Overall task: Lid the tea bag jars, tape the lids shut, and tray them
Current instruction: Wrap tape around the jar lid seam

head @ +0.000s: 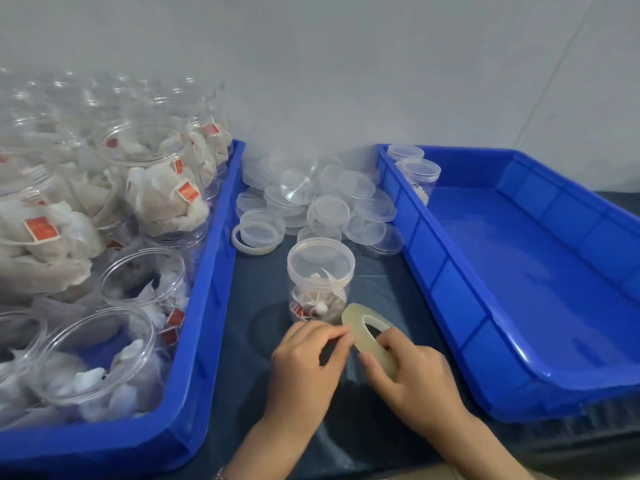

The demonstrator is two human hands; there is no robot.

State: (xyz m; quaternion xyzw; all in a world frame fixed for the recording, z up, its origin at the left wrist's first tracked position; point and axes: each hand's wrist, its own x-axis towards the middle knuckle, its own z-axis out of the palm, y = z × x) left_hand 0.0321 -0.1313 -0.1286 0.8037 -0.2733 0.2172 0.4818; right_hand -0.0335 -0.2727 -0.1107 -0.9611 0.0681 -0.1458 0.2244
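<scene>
Translucent tape roll (370, 341) at 6 o'clock, clamped in right grip (405, 367), thumb along its edge. Left grip (306, 355) just beside it at 9 o'clock, fingertips (343, 336) pinched together on the roll's rim. Lidded jar (320, 280) of tea bags upright on dark desk (381, 282), just beyond both grips, at 12 o'clock. Heap of clear loose lids (322, 202) farther back, second tape ring (252, 242) at its 8 o'clock. Blue bin (207, 271) crowded with open jars (121, 209) at 9 o'clock. Blue tray (519, 271) at 3 o'clock, two lidded jars (415, 171) in far corner.
</scene>
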